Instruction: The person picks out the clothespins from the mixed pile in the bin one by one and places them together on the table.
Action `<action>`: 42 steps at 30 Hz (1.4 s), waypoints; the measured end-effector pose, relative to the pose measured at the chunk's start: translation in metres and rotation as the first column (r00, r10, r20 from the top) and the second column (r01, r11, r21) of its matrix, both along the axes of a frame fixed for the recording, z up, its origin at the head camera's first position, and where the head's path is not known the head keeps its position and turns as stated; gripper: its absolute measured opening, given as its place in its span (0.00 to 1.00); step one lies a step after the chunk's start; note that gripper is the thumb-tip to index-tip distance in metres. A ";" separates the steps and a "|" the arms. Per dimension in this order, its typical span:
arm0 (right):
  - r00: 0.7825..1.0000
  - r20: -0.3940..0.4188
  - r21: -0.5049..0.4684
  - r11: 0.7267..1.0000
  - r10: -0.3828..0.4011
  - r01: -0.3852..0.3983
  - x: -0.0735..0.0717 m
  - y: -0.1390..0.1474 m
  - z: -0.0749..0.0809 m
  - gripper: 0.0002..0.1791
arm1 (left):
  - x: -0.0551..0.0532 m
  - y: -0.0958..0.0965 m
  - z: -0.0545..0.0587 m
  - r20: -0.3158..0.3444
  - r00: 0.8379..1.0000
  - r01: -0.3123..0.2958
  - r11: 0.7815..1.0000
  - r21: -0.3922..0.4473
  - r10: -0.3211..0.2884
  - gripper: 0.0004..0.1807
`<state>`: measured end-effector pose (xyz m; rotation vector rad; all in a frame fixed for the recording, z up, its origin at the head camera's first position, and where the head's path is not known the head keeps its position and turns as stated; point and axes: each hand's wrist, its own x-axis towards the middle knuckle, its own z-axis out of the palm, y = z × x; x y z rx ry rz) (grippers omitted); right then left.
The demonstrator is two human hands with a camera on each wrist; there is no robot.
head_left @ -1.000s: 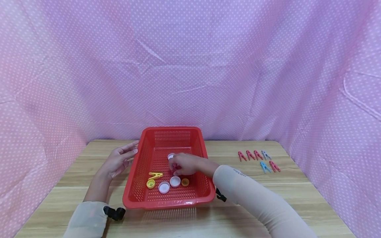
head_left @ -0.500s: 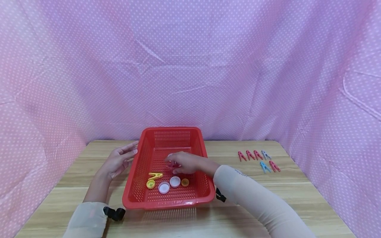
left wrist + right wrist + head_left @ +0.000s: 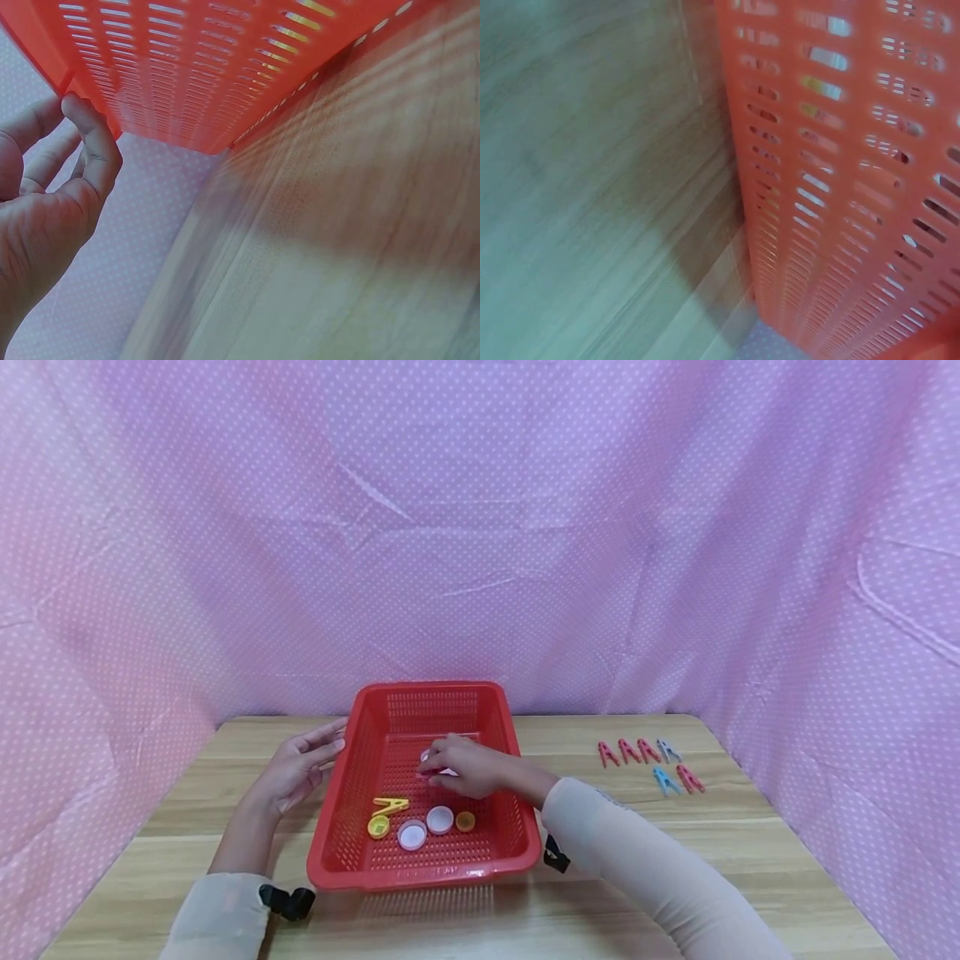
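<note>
In the head view a red basket (image 3: 333, 814) stands on the table. My right hand (image 3: 472, 768) reaches inside it and pinches a pink clothespin (image 3: 423, 773), mostly hidden by the fingers. Part of a white cap (image 3: 425, 756) peeks out beside these fingers. Nearer the front lie a yellow clothespin (image 3: 391, 806), a yellow cap (image 3: 378, 826), two white caps (image 3: 412, 835) and an orange-brown cap (image 3: 466, 821). My left hand (image 3: 296, 768) touches the basket's left side, fingertips at the rim (image 3: 64, 79). The right wrist view shows only the basket wall (image 3: 817, 165) and tabletop, no hand.
On the wooden table (image 3: 600, 852), right of the basket, pink clothespins (image 3: 628, 751) lie in rows with a grey-blue one (image 3: 667, 750) and a light blue one (image 3: 665, 781). A pink dotted curtain (image 3: 480, 568) hangs behind and along the sides.
My right hand's fingers have shifted and tightened around the pink clothespin, lifting slightly; the white cap behind was briefly covered and partly shows again. My left hand and the basket have stayed in place.
</note>
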<state>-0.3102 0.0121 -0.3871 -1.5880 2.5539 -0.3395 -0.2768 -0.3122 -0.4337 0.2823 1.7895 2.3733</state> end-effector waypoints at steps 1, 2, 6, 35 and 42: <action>1.000 0.002 -0.011 1.000 0.000 0.000 0.000 0.001 0.001 0.18 | 0.000 0.000 0.000 -0.001 1.000 0.002 1.000 0.003 -0.002 0.29; 1.000 0.007 -0.024 1.000 0.000 0.000 0.001 0.002 0.002 0.18 | 0.000 0.000 -0.001 -0.003 1.000 0.004 1.000 0.006 -0.004 0.29; 0.999 0.029 -0.061 0.998 -0.023 0.025 0.002 0.006 0.008 0.19 | 0.001 0.000 -0.001 -0.010 1.000 0.009 1.000 0.022 -0.009 0.29; 0.981 -0.122 -0.305 0.946 -0.153 0.110 0.001 0.113 0.044 0.12 | 0.001 -0.001 -0.004 -0.033 0.999 0.024 0.999 0.041 -0.023 0.27; 0.961 -0.109 -0.375 0.906 -0.255 0.197 -0.001 0.161 0.040 0.12 | -0.001 -0.001 -0.004 -0.043 0.999 0.031 0.999 0.034 -0.030 0.28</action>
